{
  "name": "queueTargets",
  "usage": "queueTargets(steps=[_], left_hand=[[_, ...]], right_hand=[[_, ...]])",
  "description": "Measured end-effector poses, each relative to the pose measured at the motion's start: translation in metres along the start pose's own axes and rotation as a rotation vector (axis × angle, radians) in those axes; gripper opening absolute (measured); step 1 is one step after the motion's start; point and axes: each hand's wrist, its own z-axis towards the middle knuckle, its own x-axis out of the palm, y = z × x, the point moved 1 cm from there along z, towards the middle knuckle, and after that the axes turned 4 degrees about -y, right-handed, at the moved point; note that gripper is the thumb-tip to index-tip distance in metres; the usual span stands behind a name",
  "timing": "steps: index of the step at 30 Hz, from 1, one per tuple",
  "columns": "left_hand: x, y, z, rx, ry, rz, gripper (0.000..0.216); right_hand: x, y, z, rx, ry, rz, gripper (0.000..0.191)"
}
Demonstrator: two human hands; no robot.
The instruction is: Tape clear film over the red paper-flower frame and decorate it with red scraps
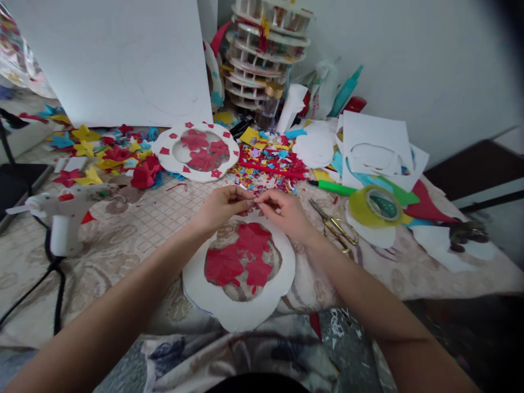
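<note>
My left hand [229, 206] and my right hand [284, 212] meet above the far rim of a white flower-shaped frame [241, 316]. Both are closed, fingertips pinched close together. Whatever they pinch is too small to make out. Inside the frame's see-through middle lie red paper flowers [224, 266], and the frame rests at the table's front edge. Just past my hands is a heap of tiny coloured paper bits [266, 169]. A second white frame [166, 155], with red flowers in its middle and small red pieces around its rim, lies farther back on the left.
At left stands a white glue gun [61, 232] with a black cord. Gold-handled scissors [335, 225], a green pen [333, 188] and a yellow tape roll [374, 206] lie at right. Coloured paper flowers [84, 148], a white board [123, 65] and a tiered organizer [266, 49] fill the back.
</note>
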Motion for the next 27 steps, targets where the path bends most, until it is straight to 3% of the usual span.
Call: queueTargets(steps=[8,16,27], left_hand=[[-0.0015,0.0001,-0.0008,0.031,0.016,-0.020,0.024],[-0.0018,0.0011,-0.0012,0.001,0.030,-0.056,0.020],[-0.0017,0.0002,-0.0013,0.009,0.039,-0.057,0.018]], right_hand=[[0.0021,-0.0064,0.0023,0.236,0.109,0.380,0.011],[0.0010,-0.0073,0.0025,0.308,0.143,0.494,0.023],[0.0004,-0.0106,0.0022,0.322,0.165,0.527,0.022]])
